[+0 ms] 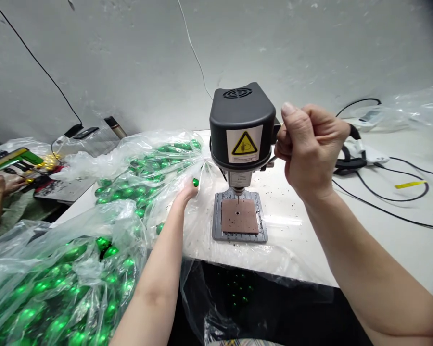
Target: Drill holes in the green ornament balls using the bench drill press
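A small black bench drill press [242, 125] with a yellow warning label stands on the white table. My right hand [308, 144] is closed in a fist around the lever at the machine's right side, its grip hidden by the fingers. Left of the drill, my left hand [189, 191] is closed on a shiny green bauble [196, 182], beside clear plastic; most of its fingers are hidden. The drill bit points down over a brown square board [240, 222] with a dark hole, lying on the grey metal base [263, 236]. Dark shavings are scattered around it.
Clear plastic bags of green baubles [140, 168] cover the table's left part, and another bag [57, 298] fills the lower left. Black cables [393, 197] and a headset-like strap [350, 161] lie at right. Another person's hands [0, 185] are at far left.
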A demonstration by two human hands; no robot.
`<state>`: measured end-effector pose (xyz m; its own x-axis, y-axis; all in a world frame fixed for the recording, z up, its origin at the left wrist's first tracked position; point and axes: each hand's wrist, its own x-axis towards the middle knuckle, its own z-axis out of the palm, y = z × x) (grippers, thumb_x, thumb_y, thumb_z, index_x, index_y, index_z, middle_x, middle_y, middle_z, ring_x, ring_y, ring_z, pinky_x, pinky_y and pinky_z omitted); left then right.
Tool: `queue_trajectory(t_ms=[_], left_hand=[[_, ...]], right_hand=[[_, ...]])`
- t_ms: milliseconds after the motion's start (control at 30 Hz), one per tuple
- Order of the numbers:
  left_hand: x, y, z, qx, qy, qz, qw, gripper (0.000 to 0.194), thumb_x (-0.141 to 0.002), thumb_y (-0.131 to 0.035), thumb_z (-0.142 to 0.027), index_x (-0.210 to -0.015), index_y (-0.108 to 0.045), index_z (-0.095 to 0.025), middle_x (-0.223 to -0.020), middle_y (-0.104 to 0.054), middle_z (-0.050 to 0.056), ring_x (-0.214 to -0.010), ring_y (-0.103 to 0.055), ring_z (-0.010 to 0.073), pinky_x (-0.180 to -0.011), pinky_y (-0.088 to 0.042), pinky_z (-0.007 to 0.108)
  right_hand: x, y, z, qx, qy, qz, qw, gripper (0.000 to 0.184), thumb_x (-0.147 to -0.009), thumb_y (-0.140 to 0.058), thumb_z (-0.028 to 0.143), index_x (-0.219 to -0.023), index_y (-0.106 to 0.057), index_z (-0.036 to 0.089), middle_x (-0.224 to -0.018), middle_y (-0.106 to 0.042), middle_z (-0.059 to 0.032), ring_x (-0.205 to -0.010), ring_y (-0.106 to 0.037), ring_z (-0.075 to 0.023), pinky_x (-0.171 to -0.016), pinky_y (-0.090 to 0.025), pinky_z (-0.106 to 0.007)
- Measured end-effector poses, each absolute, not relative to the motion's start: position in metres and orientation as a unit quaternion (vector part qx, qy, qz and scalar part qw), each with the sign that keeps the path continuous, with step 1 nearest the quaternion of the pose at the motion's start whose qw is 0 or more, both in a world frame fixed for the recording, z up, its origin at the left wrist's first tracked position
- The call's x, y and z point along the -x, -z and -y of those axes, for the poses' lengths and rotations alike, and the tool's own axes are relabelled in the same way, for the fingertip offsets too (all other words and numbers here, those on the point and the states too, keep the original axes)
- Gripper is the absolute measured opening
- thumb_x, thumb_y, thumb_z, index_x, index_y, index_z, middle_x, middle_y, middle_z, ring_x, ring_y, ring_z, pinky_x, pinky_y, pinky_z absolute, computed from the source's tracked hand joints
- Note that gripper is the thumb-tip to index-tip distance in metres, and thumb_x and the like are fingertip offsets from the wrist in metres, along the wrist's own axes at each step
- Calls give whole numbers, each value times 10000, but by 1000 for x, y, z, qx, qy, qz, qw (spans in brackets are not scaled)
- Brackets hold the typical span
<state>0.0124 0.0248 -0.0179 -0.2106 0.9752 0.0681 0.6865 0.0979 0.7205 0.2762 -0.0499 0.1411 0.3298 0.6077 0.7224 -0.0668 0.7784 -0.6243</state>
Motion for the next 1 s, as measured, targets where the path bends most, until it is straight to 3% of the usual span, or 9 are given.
queue_trajectory(t_ms=[133, 267, 333, 400, 467, 567, 700, 767, 1000], left_hand=[[-23, 7, 22, -562, -379, -710, 193, 311, -863, -618, -367, -1089, -592, -155, -919, -643, 85, -931, -613, 244, -872, -489, 373], [-49, -2, 77, -572, -529, -624, 64, 437, -738, -785, -351, -1096, -577, -211, -1146, -600, 101, -1160, -559, 278, -1022, -444, 413], [-67, 0, 100, -561, -589, -561, 153, 562, -661, -860, -385, -1096, -540, -227, -1138, -596, 76, -1060, -607, 240, -936, -499, 373], [-83, 8, 117, -502, -616, -512, 326, 629, -662, -861, -467, -1124, -504, -237, -1053, -615, 48, -886, -634, 179, -781, -532, 309], [-94, 18, 127, -415, -608, -479, 478, 598, -734, -780, -571, -1153, -511, -239, -997, -633, 47, -788, -624, 149, -645, -507, 260], [-96, 29, 131, -316, -582, -444, 604, 536, -758, -741, -602, -1092, -576, -217, -1049, -662, 86, -795, -641, 155, -593, -496, 252], [-88, 28, 125, -291, -579, -415, 638, 428, -716, -814, -414, -1013, -577, -218, -1061, -676, 50, -927, -682, 187, -844, -569, 375], [-85, 27, 120, -304, -590, -413, 624, 408, -745, -783, -418, -1036, -572, -225, -1051, -679, 33, -967, -682, 190, -913, -550, 410], [-93, 37, 104, -334, -593, -486, 549, 614, -550, -925, -388, -973, -527, -188, -844, -715, 2, -755, -682, 140, -794, -528, 308]], right_hand=[[-277, -141, 50, 260, -219, 535, 774, 516, -835, -702, 484, -516, -387, 228, -492, -363, 30, -428, -270, -94, -415, -222, -324], [-278, -142, 52, 269, -216, 542, 766, 533, -832, -694, 506, -512, -368, 232, -506, -374, 26, -438, -270, -115, -437, -222, -351], [-278, -142, 53, 278, -205, 547, 762, 539, -838, -676, 528, -522, -351, 237, -512, -375, 22, -443, -277, -128, -440, -216, -360], [-278, -141, 53, 286, -192, 554, 758, 537, -849, -654, 549, -536, -344, 243, -516, -381, 21, -449, -292, -137, -441, -220, -362], [-277, -140, 52, 285, -185, 554, 760, 538, -861, -644, 545, -544, -336, 238, -518, -373, 24, -448, -294, -127, -442, -223, -351], [-277, -138, 50, 274, -185, 549, 768, 540, -871, -642, 536, -559, -329, 225, -523, -357, 33, -455, -294, -100, -448, -241, -320], [-277, -137, 48, 280, -189, 545, 767, 548, -864, -637, 572, -577, -327, 223, -530, -377, 30, -484, -350, -97, -462, -305, -301], [-277, -137, 49, 282, -192, 543, 767, 554, -864, -635, 578, -578, -321, 222, -531, -372, 31, -482, -361, -93, -460, -322, -294], [-275, -141, 53, 280, -190, 539, 771, 558, -879, -637, 534, -571, -304, 209, -534, -326, 41, -459, -291, -67, -455, -286, -268]])
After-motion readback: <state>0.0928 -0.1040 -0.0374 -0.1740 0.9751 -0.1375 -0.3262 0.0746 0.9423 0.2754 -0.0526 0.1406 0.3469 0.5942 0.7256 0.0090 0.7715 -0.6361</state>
